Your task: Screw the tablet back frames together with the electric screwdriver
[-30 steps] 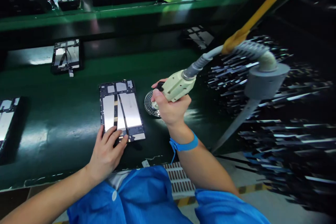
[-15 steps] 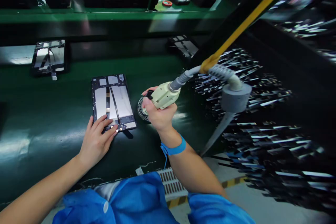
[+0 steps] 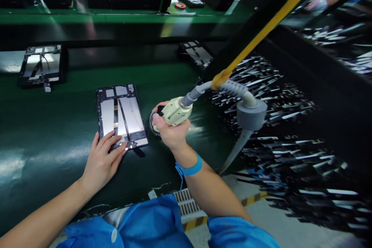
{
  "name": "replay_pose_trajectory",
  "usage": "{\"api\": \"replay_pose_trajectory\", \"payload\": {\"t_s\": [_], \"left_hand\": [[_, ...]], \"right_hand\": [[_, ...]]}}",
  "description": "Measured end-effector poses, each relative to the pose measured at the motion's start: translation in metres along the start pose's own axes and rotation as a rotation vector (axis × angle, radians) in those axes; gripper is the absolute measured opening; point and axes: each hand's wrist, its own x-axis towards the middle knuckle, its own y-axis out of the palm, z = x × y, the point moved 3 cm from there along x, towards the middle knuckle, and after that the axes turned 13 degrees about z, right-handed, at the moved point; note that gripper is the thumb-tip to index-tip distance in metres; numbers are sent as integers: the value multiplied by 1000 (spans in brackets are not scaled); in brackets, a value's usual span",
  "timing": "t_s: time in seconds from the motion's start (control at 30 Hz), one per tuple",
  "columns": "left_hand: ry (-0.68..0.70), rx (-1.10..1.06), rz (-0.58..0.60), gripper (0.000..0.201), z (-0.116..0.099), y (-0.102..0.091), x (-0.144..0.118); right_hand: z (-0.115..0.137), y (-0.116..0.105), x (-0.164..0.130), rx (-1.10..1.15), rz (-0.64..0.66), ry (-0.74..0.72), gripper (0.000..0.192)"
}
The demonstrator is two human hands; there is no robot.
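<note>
An opened tablet [image 3: 132,114] with its silvery batteries and ribbon cables exposed lies face down on the dark green belt-like surface. My left hand [image 3: 101,159] rests at its lower left, with fingers apart and fingertips on the tablet's lower end. To the right, my right hand [image 3: 174,133] is wrapped round a cream-coloured electric screwdriver [image 3: 177,111], whose grey cable rises from its top end. A round perforated dish [image 3: 151,121] shows partly behind the hand; the screwdriver's tip is hidden. The right wrist wears a blue strap [image 3: 193,164].
More opened tablets lie farther back, one at left [image 3: 42,64] and one near the middle [image 3: 197,54]. A grey cylinder on the cable [image 3: 251,114] hangs beside a yellow band [image 3: 261,35]. Racks of dark, shiny strips [image 3: 293,159] fill the right. Co-workers stand beyond the green ledge [image 3: 101,18].
The view has shifted slightly, so most things appear a little farther left. My left hand stays on the tablet, and my right hand still grips the screwdriver beside it.
</note>
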Motion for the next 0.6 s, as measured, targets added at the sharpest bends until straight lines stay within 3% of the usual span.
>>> {"api": "replay_pose_trajectory", "payload": {"t_s": [0.2,0.4,0.6], "left_hand": [[-6,-39,-3,26,2,-1,2],[-29,-91,-37,20,8,3,14],[-55,-139,-26,21,7,5,19]], "right_hand": [[-1,-1,0,-13,-47,35,21],[32,-3,7,164,-128,-60,19],[54,23,6,225,44,-122,23]]}}
